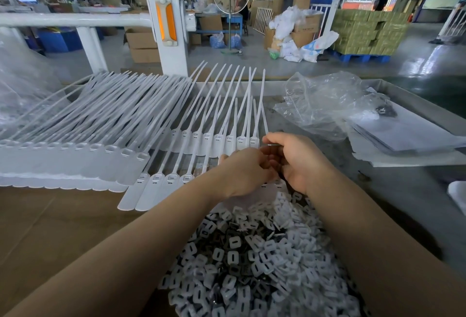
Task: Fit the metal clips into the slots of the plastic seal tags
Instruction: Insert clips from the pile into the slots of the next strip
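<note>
Nearest the camera, a big heap of metal clips [254,261] is piled between the two bare forearms, grey and white pieces jumbled every way up. Just beyond the heap, both hands are brought together over the bench. The left hand [242,173] is seen from the back, its fingers curled inward toward the right hand; what they grip is hidden, so it cannot be told. The right hand [300,160] is curled too, and a thin pale strip [273,144] is pinched at its fingertips, pointing left toward the tags.

Directly past the fingers, a row of plastic seal tags [219,140] is laid side by side, slotted heads toward the hands and long tails fanned away. A second row of tags [161,185] lies nearer on the left, on brown cardboard [50,228]. Farther left, a long overlapping bank of tags [75,155] is stacked.

To the right, crumpled clear plastic bags [325,104] are spread on the grey bench [403,190]. Beyond the bench, a white post [169,26] with an orange reflector is seen, and cardboard boxes on the workshop floor.
</note>
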The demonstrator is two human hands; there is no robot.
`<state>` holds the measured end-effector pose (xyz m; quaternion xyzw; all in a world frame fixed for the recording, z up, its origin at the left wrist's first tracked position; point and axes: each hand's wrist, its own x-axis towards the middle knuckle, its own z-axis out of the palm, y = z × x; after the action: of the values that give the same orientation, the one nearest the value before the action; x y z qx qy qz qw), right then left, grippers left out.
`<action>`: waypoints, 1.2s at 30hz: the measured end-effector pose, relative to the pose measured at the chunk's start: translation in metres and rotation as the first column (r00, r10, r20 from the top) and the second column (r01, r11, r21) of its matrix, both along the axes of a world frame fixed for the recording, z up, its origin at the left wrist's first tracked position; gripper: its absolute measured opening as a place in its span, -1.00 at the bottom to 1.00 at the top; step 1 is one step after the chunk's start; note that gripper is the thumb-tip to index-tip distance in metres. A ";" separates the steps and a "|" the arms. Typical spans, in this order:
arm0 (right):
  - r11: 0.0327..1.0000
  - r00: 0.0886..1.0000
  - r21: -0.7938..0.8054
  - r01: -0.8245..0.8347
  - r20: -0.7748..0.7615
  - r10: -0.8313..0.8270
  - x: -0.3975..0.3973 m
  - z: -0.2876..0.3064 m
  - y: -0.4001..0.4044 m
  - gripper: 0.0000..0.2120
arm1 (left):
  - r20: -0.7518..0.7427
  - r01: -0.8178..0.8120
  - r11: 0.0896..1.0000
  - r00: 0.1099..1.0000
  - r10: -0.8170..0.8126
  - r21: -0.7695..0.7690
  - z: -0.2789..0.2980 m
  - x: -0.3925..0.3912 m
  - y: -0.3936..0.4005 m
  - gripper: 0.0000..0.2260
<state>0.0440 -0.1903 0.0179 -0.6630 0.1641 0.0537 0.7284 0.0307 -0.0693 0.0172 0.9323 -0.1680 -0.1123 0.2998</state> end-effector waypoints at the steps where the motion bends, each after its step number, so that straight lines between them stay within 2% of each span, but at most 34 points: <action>1: 1.000 1.000 0.002 0.003 -0.001 -0.003 0.000 0.000 0.000 -0.87 | -0.007 -0.006 1.000 1.000 0.006 -0.003 0.000 0.000 -0.001 -0.80; 11: 1.000 1.000 0.005 -0.008 0.004 0.008 -0.001 0.001 0.000 -0.87 | -0.003 -0.029 0.997 1.000 0.029 -0.075 -0.002 -0.003 -0.002 -0.78; 18: 0.999 1.000 0.032 -0.003 -0.003 0.003 -0.003 0.004 0.001 -0.83 | 0.102 -0.060 0.996 0.992 0.067 -0.070 -0.004 -0.002 -0.003 -0.85; 20: 0.999 1.000 0.038 -0.006 -0.006 0.006 -0.003 0.004 0.000 -0.83 | 0.165 -0.028 0.999 0.986 0.035 -0.042 -0.004 -0.001 -0.001 -0.82; 24: 0.998 1.000 0.054 -0.009 0.005 0.009 -0.002 0.004 0.000 -0.84 | 0.316 0.080 0.996 0.945 -0.084 0.026 -0.003 -0.001 0.004 -0.89; 29: 0.999 1.000 0.032 0.012 0.000 -0.012 0.001 0.001 0.000 -0.86 | 0.483 0.281 0.950 0.818 -0.312 0.138 -0.003 0.000 0.021 -0.86; 34: 1.000 1.000 0.016 0.004 0.008 -0.004 0.002 -0.001 -0.002 -0.86 | 0.383 0.313 0.948 0.870 -0.311 0.059 0.001 -0.003 0.026 -0.81; 36: 1.000 1.000 0.017 0.006 0.007 -0.007 0.002 -0.002 -0.002 -0.87 | 0.351 0.335 0.941 0.887 -0.300 -0.042 0.002 -0.006 0.025 -0.81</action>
<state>0.0462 -0.1920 0.0163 -0.6565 0.1633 0.0505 0.7347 0.0242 -0.0444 0.0196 0.8810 -0.3730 0.0110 0.2910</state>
